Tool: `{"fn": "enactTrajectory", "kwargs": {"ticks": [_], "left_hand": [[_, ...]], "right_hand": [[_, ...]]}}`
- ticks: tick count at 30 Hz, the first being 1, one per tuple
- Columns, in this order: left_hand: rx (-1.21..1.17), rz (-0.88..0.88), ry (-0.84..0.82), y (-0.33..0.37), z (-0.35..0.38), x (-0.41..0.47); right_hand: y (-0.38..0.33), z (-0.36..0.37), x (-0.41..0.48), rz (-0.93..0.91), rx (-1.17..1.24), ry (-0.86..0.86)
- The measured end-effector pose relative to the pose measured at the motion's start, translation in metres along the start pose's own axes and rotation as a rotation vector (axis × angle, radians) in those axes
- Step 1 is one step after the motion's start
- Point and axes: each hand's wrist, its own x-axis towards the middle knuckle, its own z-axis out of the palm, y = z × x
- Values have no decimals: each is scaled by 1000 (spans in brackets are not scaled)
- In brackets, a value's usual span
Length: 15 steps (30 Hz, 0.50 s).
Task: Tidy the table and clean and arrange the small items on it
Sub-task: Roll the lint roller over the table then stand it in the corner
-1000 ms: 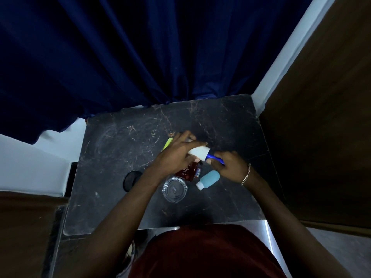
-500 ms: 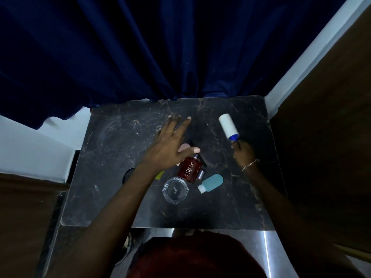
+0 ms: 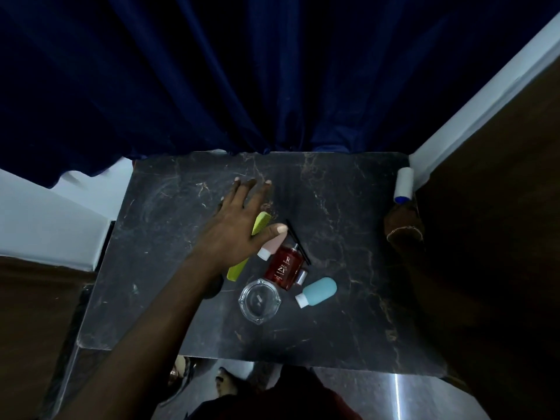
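Left hand (image 3: 233, 228) lying flat, fingers straight and spread, over comb (image 3: 261, 222); right hand (image 3: 403, 227) gripping roller (image 3: 404, 180) at table (image 3: 348, 207) right edge. I am judging comb next: it is running diagonal, near-left to far-right, under left palm; right hand well apart.

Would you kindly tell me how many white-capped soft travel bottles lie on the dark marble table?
2. The pink bottle lies partly under the thumb of the left hand; the teal bottle lies right of the clear glass ashtray. The hand may hide others.
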Motion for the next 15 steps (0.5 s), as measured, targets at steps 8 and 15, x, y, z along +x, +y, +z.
{"fn": "enactTrajectory", "kwargs": {"ticks": [8, 15], "left_hand": [[12, -27, -9, -6, -2, -3], [-20, -26, 15, -6, -8, -10]], "right_hand": [[-54, 3, -12, -208, -271, -87], [-110, 23, -58, -656, -538, -133]]}}
